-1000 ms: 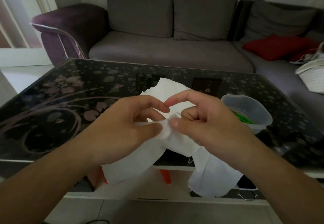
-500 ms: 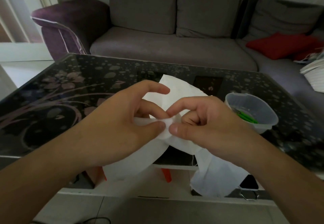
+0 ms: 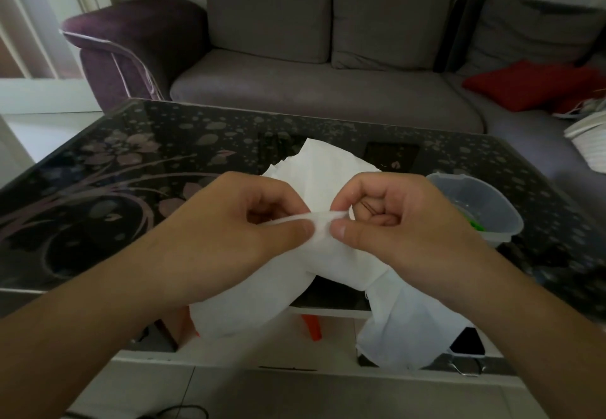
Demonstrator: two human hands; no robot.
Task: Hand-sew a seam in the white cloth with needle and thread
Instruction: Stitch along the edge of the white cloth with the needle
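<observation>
White cloth (image 3: 331, 254) is bunched up between my hands, its loose ends hanging off the near edge of the table. My left hand (image 3: 229, 231) pinches a fold with thumb and curled fingers, and my right hand (image 3: 400, 225) pinches the same fold just beside it. Can't really make out the needle, maybe a thin dark line tucked in my right fingers. Further right on the black floral glass table (image 3: 131, 162) sits a clear plastic tub (image 3: 485, 208), with the grey sofa (image 3: 311, 90) behind.

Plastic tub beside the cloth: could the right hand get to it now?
Probably yes: the plastic tub stands open-topped just beyond the right hand, nothing between, but its fingers pinch the white cloth.
</observation>
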